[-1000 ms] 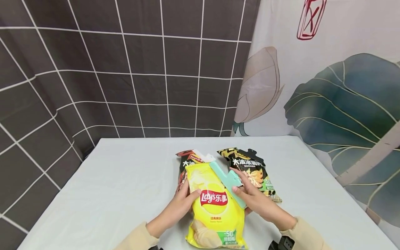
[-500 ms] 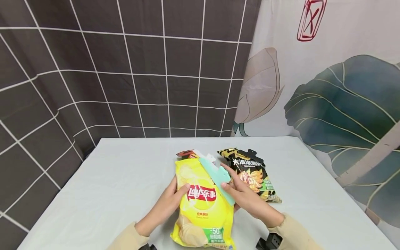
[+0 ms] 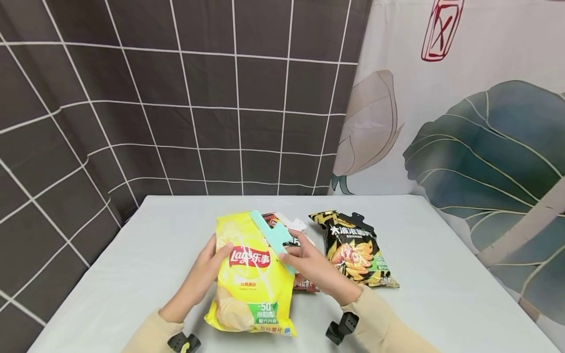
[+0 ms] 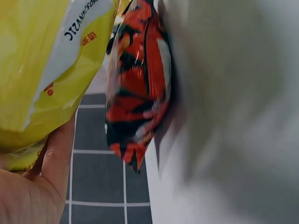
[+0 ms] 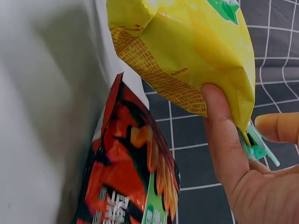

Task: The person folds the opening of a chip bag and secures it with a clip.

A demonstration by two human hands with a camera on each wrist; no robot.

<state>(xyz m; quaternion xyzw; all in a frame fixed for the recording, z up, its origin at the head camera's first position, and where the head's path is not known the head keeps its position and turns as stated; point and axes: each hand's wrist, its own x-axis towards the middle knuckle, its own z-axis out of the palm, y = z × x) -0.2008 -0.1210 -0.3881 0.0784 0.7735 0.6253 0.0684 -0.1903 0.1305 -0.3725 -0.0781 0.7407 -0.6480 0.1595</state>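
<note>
A yellow bag of potato chips (image 3: 249, 287) is held up between both hands, its printed front facing the head camera. My left hand (image 3: 198, 274) grips its left side, thumb on the front. At the right side my right hand (image 3: 314, 267) holds it, thumb beside the teal bag clip (image 3: 274, 236) that closes the slanted top corner. In the right wrist view a finger (image 5: 222, 135) lies against the back of the yellow bag. A red bag of chips (image 3: 305, 285) with a white clip (image 3: 295, 224) is partly hidden behind the yellow bag and right hand.
To the right, a black bag of chips (image 3: 355, 255) with a black clip (image 3: 356, 220) lies on the white table (image 3: 163, 235). A dark grid-patterned cloth (image 3: 212, 122) hangs behind and to the left, a leaf-printed curtain (image 3: 485, 147) at the right.
Both hands have carried the yellow bag to the left, and slightly up. More of the red bag now shows at its right. The black bag stays in place.
</note>
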